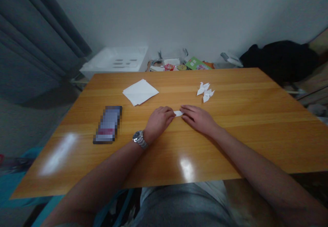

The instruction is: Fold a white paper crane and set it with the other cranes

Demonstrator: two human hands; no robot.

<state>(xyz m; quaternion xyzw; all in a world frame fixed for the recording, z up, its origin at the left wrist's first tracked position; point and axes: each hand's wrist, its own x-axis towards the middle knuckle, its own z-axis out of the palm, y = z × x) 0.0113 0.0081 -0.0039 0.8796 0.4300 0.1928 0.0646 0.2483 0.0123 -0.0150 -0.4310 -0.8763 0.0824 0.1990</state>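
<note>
A small piece of white folded paper (177,113) lies low over the wooden table, between my two hands. My left hand (159,121), with a metal watch (139,138) at its wrist, has its fingers closed on the paper's left end. At the right end, the thumb and fingers of my right hand (198,119) grip the paper's edge. Fingers cover both ends, so the full folded shape is hidden. Beyond my right hand sit two white origami cranes (205,92), close together. A stack of white paper sheets (140,92) lies beyond my left hand.
A phone-like device (108,124), blurred out, lies left on the wooden table (256,124). Past the far edge are a white plastic basin (120,57), a green packet or book (197,64) and small items. Dark cloth (279,59) is heaped at the far right.
</note>
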